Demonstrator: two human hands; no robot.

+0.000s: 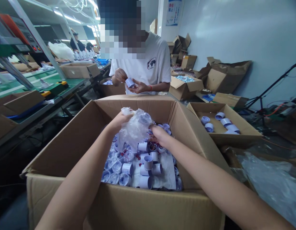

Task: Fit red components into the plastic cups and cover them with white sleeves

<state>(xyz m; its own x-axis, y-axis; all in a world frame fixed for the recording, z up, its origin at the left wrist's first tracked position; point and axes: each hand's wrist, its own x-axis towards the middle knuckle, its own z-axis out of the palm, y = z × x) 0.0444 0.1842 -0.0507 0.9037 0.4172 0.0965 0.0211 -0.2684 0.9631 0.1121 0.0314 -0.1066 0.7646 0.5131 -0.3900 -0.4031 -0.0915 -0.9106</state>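
Over a large cardboard box (148, 204), my left hand (124, 118) is closed on the gathered top of a clear plastic bag (132, 129). My right hand (159, 134) grips the bag's other side, its fingers partly hidden. A round whitish piece shows through the film near that hand. Below, in the box, lie many pale lavender plastic cups (148, 162), some upright and some on their sides. Several at the left are wrapped in film. Small red bits and a white sheet (167, 169) lie among them.
Across the box a co-worker (148, 64) in a white shirt holds one lavender cup (130, 83). To the right stands a shallow carton (234, 139) with several cups, beside plastic film (269, 179). A green conveyor bench (73, 84) runs along the left. A black tripod (260, 99) stands at the far right.
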